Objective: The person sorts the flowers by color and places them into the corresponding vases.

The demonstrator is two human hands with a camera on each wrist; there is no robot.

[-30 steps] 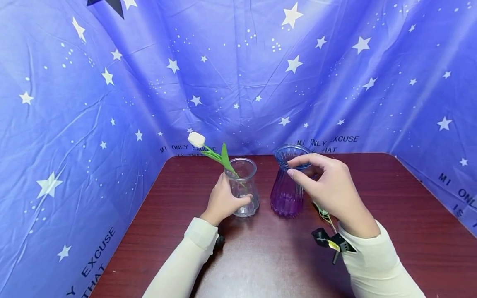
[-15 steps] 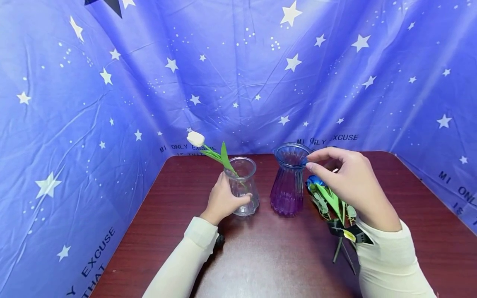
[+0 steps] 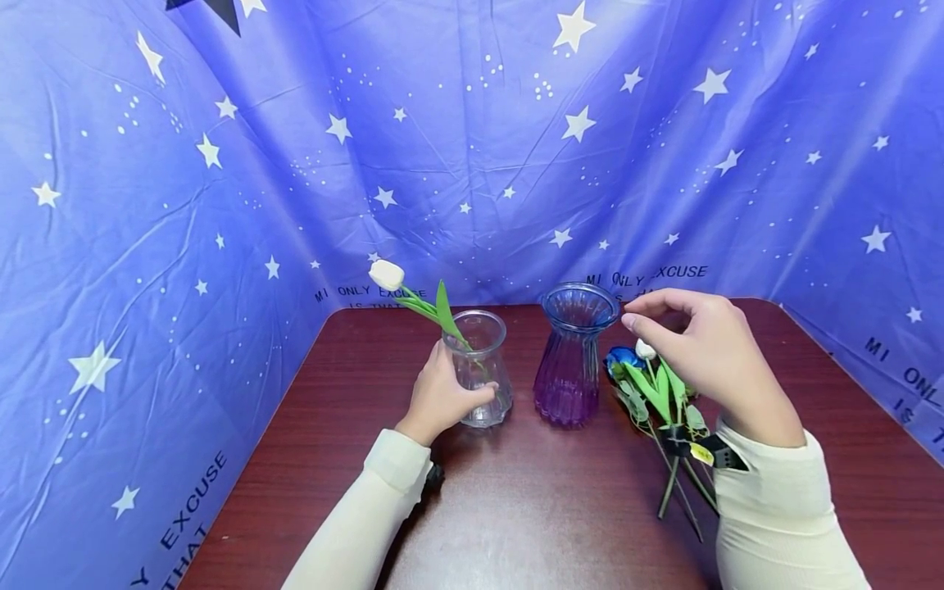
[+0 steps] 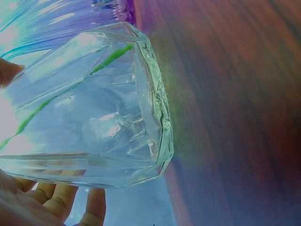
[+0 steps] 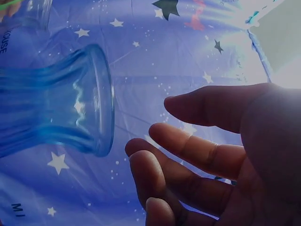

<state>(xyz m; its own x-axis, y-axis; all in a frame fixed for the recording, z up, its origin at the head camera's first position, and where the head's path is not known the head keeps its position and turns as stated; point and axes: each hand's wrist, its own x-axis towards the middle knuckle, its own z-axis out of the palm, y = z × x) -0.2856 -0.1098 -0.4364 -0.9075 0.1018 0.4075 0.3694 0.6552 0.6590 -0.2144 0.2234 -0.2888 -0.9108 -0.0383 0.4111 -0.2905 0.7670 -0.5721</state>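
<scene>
My left hand (image 3: 442,397) grips a clear glass vase (image 3: 485,367), thumb in front and fingers round the far side. In the left wrist view, a green stem (image 4: 55,98) runs slantwise inside this vase (image 4: 101,125). It belongs to a white tulip (image 3: 387,274), whose head leans out to the left. My right hand (image 3: 715,348) hovers just right of a ribbed blue-and-purple glass vase (image 3: 568,381), apart from its rim. The right wrist view has its fingers loosely bent, holding nothing. That vase stands upright; no flower shows in it.
Under my right hand lie loose flowers: a blue flower (image 3: 623,359), a white tulip (image 3: 645,350) and green leaves, their stems (image 3: 669,487) towards me. A black strap with a yellow tag (image 3: 702,453) sits by my right cuff. Starry blue cloth (image 3: 472,164) surrounds the dark red table (image 3: 509,508).
My right hand has drawn away from the blue-and-purple vase's rim to the right, uncovering more of the flowers on the table. My left hand keeps its hold on the clear vase.
</scene>
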